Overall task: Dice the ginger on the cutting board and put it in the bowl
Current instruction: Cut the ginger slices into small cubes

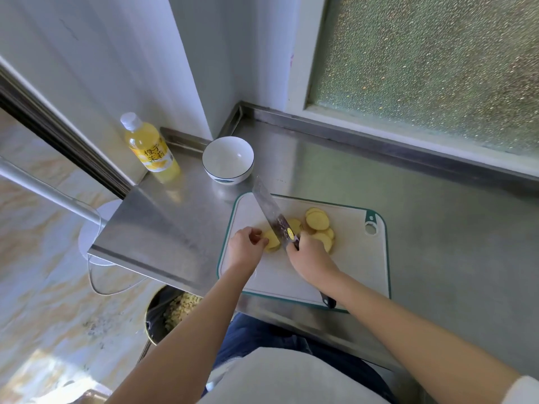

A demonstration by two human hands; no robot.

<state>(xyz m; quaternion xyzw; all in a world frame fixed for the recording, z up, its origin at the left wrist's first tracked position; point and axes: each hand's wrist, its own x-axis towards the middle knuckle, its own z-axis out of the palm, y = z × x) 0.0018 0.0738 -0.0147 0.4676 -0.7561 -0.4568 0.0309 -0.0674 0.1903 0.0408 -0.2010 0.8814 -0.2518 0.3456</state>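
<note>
Several yellow ginger slices (318, 221) lie on a white cutting board (353, 258) with a green rim. My left hand (245, 247) pinches a small stack of slices (272, 242) at the board's left side. My right hand (309, 256) grips a knife (272, 212) near the base of its blade. The blade points away toward the bowl and sits just right of the held stack. Beyond the board's far left corner stands a white bowl (228, 158), and nothing shows inside it.
A bottle of yellow drink (150, 148) stands left of the bowl near the wall. The steel counter (437, 228) ends at a left edge close to the board. A dark bin (166, 313) with yellow scraps sits on the floor below. A frosted window runs behind.
</note>
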